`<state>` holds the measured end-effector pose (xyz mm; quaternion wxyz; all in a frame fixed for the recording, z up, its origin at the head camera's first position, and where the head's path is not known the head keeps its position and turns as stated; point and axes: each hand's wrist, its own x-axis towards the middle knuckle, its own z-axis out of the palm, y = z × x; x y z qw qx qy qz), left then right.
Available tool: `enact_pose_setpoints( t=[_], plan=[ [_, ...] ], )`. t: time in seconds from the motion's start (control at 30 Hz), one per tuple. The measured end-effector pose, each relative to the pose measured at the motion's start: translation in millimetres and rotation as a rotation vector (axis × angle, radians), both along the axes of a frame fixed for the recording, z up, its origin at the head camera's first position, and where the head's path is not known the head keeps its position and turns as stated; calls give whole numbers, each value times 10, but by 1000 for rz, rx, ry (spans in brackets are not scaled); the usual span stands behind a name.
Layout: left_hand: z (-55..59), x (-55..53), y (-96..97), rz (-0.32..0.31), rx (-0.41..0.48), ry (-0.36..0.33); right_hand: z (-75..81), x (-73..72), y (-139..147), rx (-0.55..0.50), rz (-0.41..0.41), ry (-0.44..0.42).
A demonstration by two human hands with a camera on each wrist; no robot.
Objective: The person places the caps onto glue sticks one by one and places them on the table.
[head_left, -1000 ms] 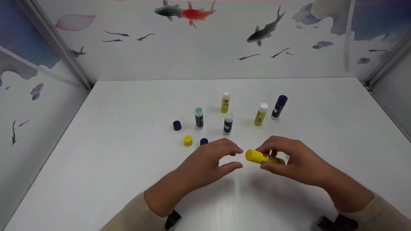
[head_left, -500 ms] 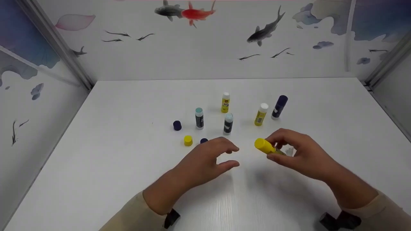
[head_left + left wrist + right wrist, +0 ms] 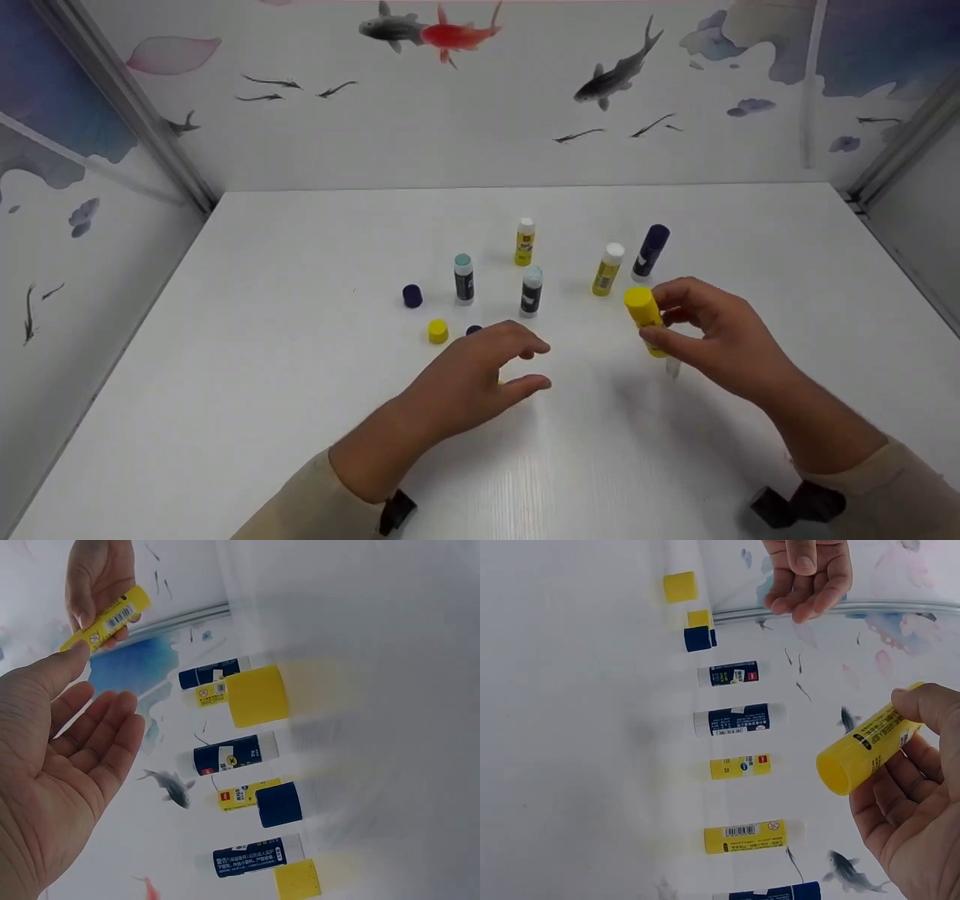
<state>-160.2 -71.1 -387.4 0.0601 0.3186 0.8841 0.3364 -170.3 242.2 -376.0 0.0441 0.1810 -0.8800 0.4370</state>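
Observation:
In the head view my right hand (image 3: 712, 337) pinches a yellow glue stick (image 3: 643, 315) between thumb and fingers, above the table, with its yellow end up. The right wrist view shows the printed label of this glue stick (image 3: 877, 739) and its round lower end. My left hand (image 3: 469, 379) hovers to the left, holding nothing, its fingers loosely bent and thumb apart. A yellow cap (image 3: 259, 696) stands near that hand in the left wrist view; the hand mostly hides it from the head camera. Partly behind the left hand is a dark blue cap (image 3: 474, 330).
Beyond the hands stand two yellow glue sticks (image 3: 607, 270) with white tops, two dark blue glue sticks (image 3: 464, 279) with pale tops, and one with a dark blue cap (image 3: 651, 253). Another dark blue cap (image 3: 412, 295) and a yellow cap (image 3: 438, 331) are at left. Printed walls enclose the table.
My right hand has moved right and away from me, turning the yellow glue stick from nearly level to nearly upright. My left hand has drifted slightly left.

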Motion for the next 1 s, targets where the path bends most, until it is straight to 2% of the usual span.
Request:
enact_pose_setpoints(
  t=[0.2,0.53,0.73,1.0],
  plan=[
    [-11,-1,-20,15,-12,4,-23,-82,64,-21,-52,-20],
    [-21,-6,-51,22,-17,20,-63,-208,206,-17,-165,-125],
    [-21,-16,-63,27,-27,6,-84,-260,268,-73,-184,-119],
    [-32,-21,-78,33,-34,-17,-125,-360,330,-88,-228,-133]
  ],
)
